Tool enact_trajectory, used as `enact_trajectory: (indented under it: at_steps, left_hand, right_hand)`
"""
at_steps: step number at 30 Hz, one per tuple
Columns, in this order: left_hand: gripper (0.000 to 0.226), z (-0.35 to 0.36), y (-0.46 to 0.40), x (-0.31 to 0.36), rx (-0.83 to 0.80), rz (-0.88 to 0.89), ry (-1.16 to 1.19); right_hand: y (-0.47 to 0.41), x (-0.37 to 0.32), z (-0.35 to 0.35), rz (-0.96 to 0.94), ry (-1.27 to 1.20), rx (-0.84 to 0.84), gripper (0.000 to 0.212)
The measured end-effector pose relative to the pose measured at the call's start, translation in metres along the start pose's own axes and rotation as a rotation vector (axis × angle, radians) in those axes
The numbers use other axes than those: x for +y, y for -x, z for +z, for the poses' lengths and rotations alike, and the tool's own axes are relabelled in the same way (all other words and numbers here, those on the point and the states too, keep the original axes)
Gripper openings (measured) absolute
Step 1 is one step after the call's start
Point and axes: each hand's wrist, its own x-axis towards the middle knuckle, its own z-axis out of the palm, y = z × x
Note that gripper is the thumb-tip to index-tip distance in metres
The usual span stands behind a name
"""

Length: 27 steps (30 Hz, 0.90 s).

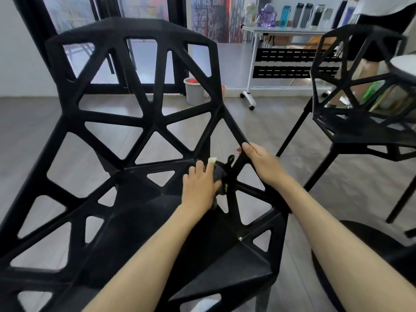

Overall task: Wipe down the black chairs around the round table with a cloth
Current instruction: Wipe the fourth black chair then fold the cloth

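A black lattice chair (pixel 126 122) fills the left and middle of the head view, its back facing me and its seat below my arms. My left hand (pixel 199 185) presses a dark grey cloth (pixel 219 174) with a pale edge against the seat's right rear corner, fingers curled over it. My right hand (pixel 258 158) grips the chair's slanted right side bar. A second black lattice chair (pixel 360 104) stands at the right. Part of the round table (pixel 405 66) shows at the right edge, and its dark round base (pixel 360 255) lies on the floor at the lower right.
A grey bucket (pixel 193 91) stands on the floor behind the chair, near a black-framed glass door. A white wheeled table (pixel 288 30) with several bottles is at the back right. A person (pixel 382 25) stands at the top right. The floor is grey wood planks.
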Motion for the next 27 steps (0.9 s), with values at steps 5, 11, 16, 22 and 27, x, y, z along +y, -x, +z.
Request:
enact_trajectory:
  at_steps: [5,11,16,22,27]
  left_hand:
    - [0.047,-0.004,-0.023,-0.010,0.008,-0.026,-0.070]
    - [0.045,-0.001,-0.006,-0.013,0.022,0.120,-0.069]
    - [0.047,0.002,-0.061,-0.030,0.003,-0.163,-0.118]
    - [0.042,-0.001,-0.051,-0.026,-0.034,-0.183,0.119]
    - [0.039,-0.010,0.001,0.019,-0.027,-0.123,0.398]
  right_hand:
    - [0.003,-0.005,-0.001,0.011,0.020,-0.003,0.039]
    - [0.002,-0.002,0.001,0.015,0.013,0.012,0.040]
    - [-0.001,0.002,0.002,0.015,0.018,0.022,0.040]
    - [0.006,-0.006,-0.001,0.020,0.035,0.028,0.047]
    - [0.014,-0.013,0.001,0.080,-0.028,0.056,0.069]
